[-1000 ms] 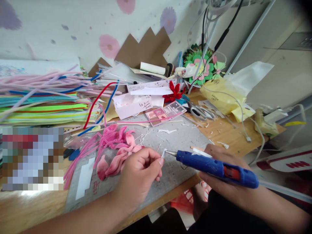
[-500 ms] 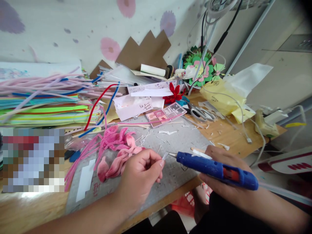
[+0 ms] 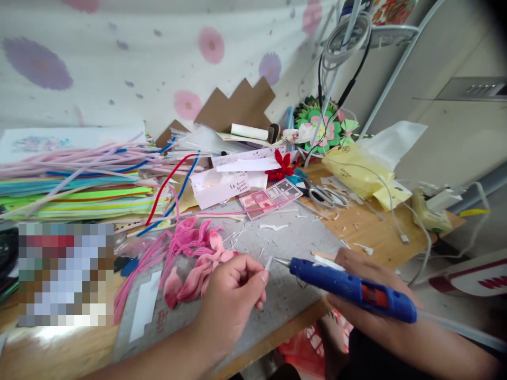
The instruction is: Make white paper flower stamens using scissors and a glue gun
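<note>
Between the thumb and fingertips of my left hand [image 3: 237,293] is a small whitish strip [image 3: 269,263], its tip poking up. My right hand [image 3: 368,295] is wrapped round a blue hot glue gun [image 3: 348,287], with a clear glue stick out of its back end. The metal nozzle [image 3: 282,261] points left and lies right by the strip; whether they touch I cannot tell. Just left of my left hand lie pink fuzzy petals [image 3: 194,279] and stems [image 3: 138,269] on a grey cutting mat [image 3: 301,232].
Bundles of coloured pipe cleaners [image 3: 75,184] fill the back left. Scissors [image 3: 327,195], a red fuzzy flower [image 3: 282,166] and a yellow bag [image 3: 356,169] lie behind the mat. A cable [image 3: 392,206] trails at right. White scraps dot the mat, whose near side borders the table edge [image 3: 277,332].
The view has tilted up a little, so the scene sits lower in the picture. Both hands keep their grips, with the nozzle still beside the strip.
</note>
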Demonstrator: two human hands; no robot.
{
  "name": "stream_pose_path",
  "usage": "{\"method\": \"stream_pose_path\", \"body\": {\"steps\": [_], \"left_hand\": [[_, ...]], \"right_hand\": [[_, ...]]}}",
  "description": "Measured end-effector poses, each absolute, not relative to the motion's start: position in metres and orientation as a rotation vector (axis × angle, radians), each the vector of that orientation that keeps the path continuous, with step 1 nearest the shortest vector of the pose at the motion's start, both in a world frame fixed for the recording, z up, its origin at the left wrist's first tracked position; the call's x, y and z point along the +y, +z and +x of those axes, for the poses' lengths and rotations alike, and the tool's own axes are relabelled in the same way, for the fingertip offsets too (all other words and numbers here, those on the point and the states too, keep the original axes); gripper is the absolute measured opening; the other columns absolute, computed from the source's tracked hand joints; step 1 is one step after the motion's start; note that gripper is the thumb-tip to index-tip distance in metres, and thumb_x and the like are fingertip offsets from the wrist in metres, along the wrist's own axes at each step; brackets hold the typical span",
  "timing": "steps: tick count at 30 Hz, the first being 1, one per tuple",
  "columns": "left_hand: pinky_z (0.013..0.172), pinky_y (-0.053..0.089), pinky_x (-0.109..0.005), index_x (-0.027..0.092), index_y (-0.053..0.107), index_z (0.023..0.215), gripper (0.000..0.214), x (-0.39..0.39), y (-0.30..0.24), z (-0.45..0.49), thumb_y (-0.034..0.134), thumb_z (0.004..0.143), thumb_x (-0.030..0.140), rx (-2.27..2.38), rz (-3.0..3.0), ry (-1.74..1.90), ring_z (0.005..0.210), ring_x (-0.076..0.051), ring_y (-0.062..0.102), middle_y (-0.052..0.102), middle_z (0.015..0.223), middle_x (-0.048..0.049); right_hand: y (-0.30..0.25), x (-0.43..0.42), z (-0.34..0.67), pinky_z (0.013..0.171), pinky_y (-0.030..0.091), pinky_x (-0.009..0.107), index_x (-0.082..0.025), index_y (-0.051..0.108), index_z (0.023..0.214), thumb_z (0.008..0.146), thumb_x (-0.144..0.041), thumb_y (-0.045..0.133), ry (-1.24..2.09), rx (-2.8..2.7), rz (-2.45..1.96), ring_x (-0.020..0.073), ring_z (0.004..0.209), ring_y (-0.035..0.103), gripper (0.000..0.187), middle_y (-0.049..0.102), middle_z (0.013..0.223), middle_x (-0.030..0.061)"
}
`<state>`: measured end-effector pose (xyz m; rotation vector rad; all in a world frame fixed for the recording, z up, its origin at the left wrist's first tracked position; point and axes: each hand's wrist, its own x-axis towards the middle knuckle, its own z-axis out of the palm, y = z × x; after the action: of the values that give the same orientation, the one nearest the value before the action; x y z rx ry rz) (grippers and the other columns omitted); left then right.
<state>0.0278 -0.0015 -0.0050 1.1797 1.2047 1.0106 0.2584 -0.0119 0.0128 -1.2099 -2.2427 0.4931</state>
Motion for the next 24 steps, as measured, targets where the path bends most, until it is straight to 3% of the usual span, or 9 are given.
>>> {"method": "stream_pose_path", "body": {"steps": [9, 14, 16, 18, 20, 22, 24], "left_hand": [[0.048, 0.036, -0.022, 0.019, 0.051, 0.058, 0.019, -0.001, -0.006, 0.027, 0.056, 0.076, 0.024, 1.219, 1.194, 0.995, 0.044, -0.009, 0.046, 0.05, 0.046, 0.0056], [0.051, 0.036, -0.023, 0.019, 0.051, 0.055, 0.025, -0.001, -0.006, 0.028, 0.057, 0.077, 0.029, 1.239, 1.194, 0.999, 0.046, -0.011, 0.045, 0.05, 0.046, 0.0052], [0.051, 0.036, -0.023, 0.019, 0.053, 0.057, 0.024, -0.001, -0.007, 0.029, 0.059, 0.077, 0.031, 1.229, 1.18, 0.999, 0.046, -0.011, 0.045, 0.05, 0.045, 0.0052], [0.049, 0.035, -0.023, 0.019, 0.054, 0.057, 0.023, 0.0, -0.01, 0.031, 0.061, 0.074, 0.033, 1.225, 1.169, 1.012, 0.044, -0.011, 0.044, 0.049, 0.044, 0.0053], [0.046, 0.034, -0.023, 0.019, 0.054, 0.056, 0.024, 0.0, -0.012, 0.033, 0.063, 0.072, 0.035, 1.225, 1.158, 1.042, 0.042, -0.011, 0.043, 0.049, 0.043, 0.0056], [0.044, 0.033, -0.023, 0.019, 0.055, 0.056, 0.024, 0.0, -0.013, 0.034, 0.064, 0.071, 0.036, 1.223, 1.156, 1.066, 0.041, -0.01, 0.042, 0.048, 0.042, 0.0058], [0.044, 0.033, -0.023, 0.019, 0.056, 0.057, 0.024, 0.001, -0.015, 0.033, 0.063, 0.071, 0.037, 1.221, 1.164, 1.068, 0.041, -0.011, 0.042, 0.048, 0.042, 0.0057]], "right_hand": [[0.01, -0.008, 0.263, 0.061, 0.046, 0.028, -0.022, 0.055, 0.07, 0.078, -0.022, 0.061, 0.634, -2.075, -1.279, 0.0166, 0.066, 0.056, 0.01, 0.056, 0.071, 0.0007], [-0.004, 0.042, 0.321, 0.038, 0.034, 0.021, -0.02, 0.059, 0.074, 0.068, -0.033, 0.074, 0.837, -1.21, -1.546, 0.0098, 0.042, 0.044, 0.021, 0.047, 0.05, -0.0063], [-0.009, 0.062, 0.35, 0.041, 0.038, 0.02, -0.018, 0.056, 0.072, 0.071, -0.031, 0.074, 0.816, -0.924, -1.567, 0.0088, 0.043, 0.046, 0.022, 0.047, 0.048, -0.0073], [-0.015, 0.077, 0.372, 0.047, 0.045, 0.021, -0.016, 0.058, 0.08, 0.08, -0.029, 0.067, 0.829, -0.821, -1.598, 0.0082, 0.046, 0.049, 0.016, 0.053, 0.057, -0.0061], [-0.023, 0.088, 0.386, 0.059, 0.052, 0.027, -0.014, 0.059, 0.098, 0.088, -0.028, 0.059, 0.882, -0.768, -1.646, 0.0116, 0.064, 0.06, 0.018, 0.063, 0.083, 0.0009], [-0.031, 0.095, 0.392, 0.073, 0.054, 0.036, -0.014, 0.056, 0.112, 0.091, -0.029, 0.055, 0.925, -0.73, -1.685, 0.0174, 0.087, 0.062, 0.026, 0.061, 0.108, 0.0068], [-0.037, 0.102, 0.395, 0.08, 0.052, 0.041, -0.016, 0.054, 0.118, 0.091, -0.03, 0.055, 0.939, -0.703, -1.714, 0.0208, 0.097, 0.061, 0.03, 0.058, 0.117, 0.0084]]}}
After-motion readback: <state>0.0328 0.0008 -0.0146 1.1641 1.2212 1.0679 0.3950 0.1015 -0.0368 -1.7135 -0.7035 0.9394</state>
